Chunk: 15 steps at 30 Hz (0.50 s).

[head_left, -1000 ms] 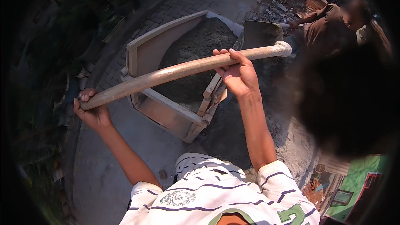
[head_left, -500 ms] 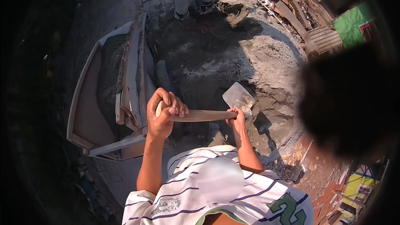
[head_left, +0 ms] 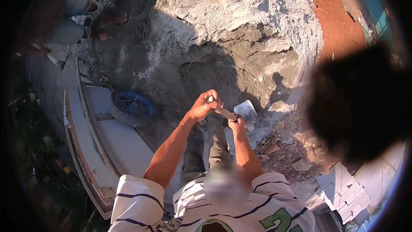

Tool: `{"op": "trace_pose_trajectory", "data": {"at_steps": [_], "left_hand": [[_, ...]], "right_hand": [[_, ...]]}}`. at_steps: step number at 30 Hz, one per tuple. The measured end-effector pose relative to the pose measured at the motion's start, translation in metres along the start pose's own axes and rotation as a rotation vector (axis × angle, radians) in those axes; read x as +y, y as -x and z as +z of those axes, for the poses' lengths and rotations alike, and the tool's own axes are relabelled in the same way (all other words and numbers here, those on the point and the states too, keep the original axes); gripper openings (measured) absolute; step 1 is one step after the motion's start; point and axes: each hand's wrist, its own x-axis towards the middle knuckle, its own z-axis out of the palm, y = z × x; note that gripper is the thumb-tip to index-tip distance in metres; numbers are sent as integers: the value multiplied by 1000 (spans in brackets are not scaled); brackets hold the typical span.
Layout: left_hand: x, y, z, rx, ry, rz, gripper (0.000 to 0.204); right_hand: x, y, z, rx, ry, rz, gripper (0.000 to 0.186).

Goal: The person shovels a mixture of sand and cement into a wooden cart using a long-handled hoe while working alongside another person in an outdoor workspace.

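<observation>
My left hand [head_left: 205, 106] is closed around the butt end of a hoe's wooden handle [head_left: 225, 113], in front of my body. Lower on the same handle, my right hand [head_left: 237, 123] grips close to the head. The hoe's pale, flat, squarish blade [head_left: 246, 111] shows just beyond the right hand, low by the foot of a sand mound [head_left: 240, 38]. Its surface is grey and damp in a hollow facing me, whitish and dry on top. Whether the blade touches the sand I cannot tell.
At left stands a wooden cart [head_left: 122, 135] with a blue-rimmed wheel [head_left: 133, 106]. A co-worker's legs [head_left: 77, 19] are at the upper left, a tool [head_left: 56, 60] near their hand. Broken rubble [head_left: 296, 150] lies to the right. A dark blurred shape [head_left: 358, 103] blocks the right side.
My view has swung right, so the co-worker and cart now appear farther left. Both hands still hold the hoe, its handle now sloping down to the right rather than lying nearly level.
</observation>
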Motion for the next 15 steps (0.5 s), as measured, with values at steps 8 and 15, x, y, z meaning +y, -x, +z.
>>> {"op": "trace_pose_trajectory", "data": {"at_steps": [8, 15], "left_hand": [[60, -112, -9, 88, -456, 98, 16], [31, -87, 50, 37, -764, 200, 14]], "right_hand": [[33, -109, 162, -99, 261, 112, 5], [6, -137, 151, -553, 214, 201, 17]]}}
